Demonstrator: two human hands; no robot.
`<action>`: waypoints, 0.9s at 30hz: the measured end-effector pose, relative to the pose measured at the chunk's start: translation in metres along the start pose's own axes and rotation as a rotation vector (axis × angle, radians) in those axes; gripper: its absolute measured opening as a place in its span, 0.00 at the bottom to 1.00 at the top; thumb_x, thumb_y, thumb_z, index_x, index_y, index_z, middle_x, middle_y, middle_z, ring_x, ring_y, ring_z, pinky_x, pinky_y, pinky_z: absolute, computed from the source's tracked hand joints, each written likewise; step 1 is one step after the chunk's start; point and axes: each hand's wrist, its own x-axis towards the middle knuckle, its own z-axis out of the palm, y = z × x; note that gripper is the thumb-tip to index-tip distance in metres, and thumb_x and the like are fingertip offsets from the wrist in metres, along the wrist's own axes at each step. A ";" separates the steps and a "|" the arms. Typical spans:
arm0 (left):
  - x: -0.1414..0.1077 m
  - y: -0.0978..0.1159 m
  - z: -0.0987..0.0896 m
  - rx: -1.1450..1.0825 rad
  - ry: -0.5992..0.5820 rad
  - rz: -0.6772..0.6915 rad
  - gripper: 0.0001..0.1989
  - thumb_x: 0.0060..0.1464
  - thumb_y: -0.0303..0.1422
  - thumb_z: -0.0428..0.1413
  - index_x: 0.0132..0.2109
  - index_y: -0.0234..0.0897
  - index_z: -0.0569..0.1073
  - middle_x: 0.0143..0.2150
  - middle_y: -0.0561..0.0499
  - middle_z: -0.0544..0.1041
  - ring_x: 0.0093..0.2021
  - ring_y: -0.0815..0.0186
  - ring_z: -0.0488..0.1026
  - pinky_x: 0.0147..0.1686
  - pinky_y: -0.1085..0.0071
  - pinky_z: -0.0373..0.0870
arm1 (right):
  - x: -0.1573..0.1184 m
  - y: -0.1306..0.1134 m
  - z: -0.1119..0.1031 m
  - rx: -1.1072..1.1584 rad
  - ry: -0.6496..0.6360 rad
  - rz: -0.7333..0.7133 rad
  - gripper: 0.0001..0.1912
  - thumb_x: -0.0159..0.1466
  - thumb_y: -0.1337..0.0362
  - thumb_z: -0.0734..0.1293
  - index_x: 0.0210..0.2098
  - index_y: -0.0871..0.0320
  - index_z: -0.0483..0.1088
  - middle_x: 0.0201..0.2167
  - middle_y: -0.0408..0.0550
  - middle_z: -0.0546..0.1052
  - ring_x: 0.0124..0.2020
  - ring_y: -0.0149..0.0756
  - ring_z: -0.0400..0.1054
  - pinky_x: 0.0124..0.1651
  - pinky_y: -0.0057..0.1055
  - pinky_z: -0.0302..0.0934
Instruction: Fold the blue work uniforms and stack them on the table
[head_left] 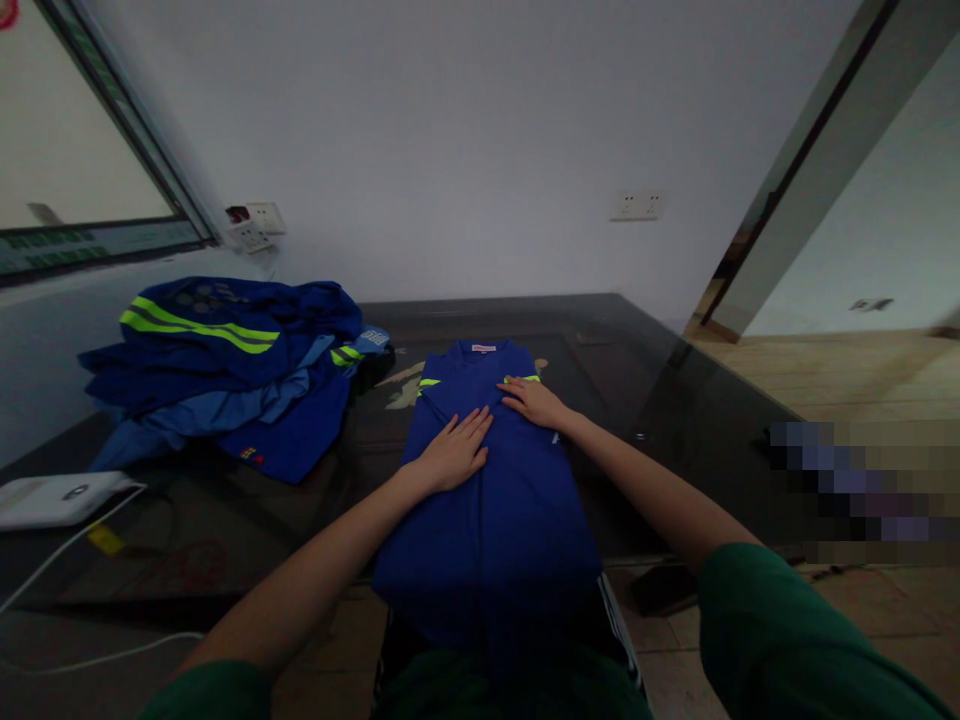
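A blue work jacket [517,500] with yellow-green reflective strips lies in a long folded shape on the dark table, collar toward the wall. Its lower end hangs over the table's near edge toward my lap. My left hand [454,450] rests flat on the jacket's front, left of the middle, fingers stretched out. Higher up, my right hand [534,400] lies on the right chest area with its fingers extended, close to a reflective strip. Neither hand grasps the cloth. A small white label shows inside the collar.
A heap of blue garments [225,360] with reflective bands lies on the table's left side. Nearer me on the left is a white device [64,498] with a white cable. The dark glossy table [675,430] meets the wall, which carries sockets [636,205].
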 end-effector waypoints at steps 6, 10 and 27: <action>-0.002 -0.002 -0.001 -0.002 -0.021 0.025 0.27 0.65 0.38 0.41 0.68 0.33 0.52 0.71 0.40 0.48 0.71 0.58 0.42 0.66 0.52 0.44 | 0.003 0.004 -0.001 -0.108 -0.104 0.130 0.24 0.71 0.58 0.53 0.65 0.53 0.57 0.66 0.57 0.58 0.67 0.52 0.50 0.63 0.59 0.46; -0.001 -0.003 0.002 0.003 0.003 0.033 0.27 0.65 0.37 0.41 0.68 0.34 0.52 0.71 0.39 0.48 0.71 0.58 0.43 0.66 0.51 0.44 | 0.013 0.005 -0.013 -0.095 -0.088 0.132 0.22 0.70 0.58 0.57 0.61 0.54 0.64 0.62 0.57 0.65 0.64 0.51 0.56 0.62 0.57 0.49; 0.006 -0.007 -0.011 -0.123 0.061 0.013 0.24 0.63 0.43 0.46 0.61 0.36 0.66 0.67 0.41 0.60 0.65 0.52 0.59 0.61 0.52 0.55 | 0.044 0.007 -0.002 -0.060 -0.063 0.214 0.20 0.68 0.64 0.61 0.59 0.56 0.67 0.62 0.57 0.66 0.62 0.47 0.60 0.62 0.48 0.54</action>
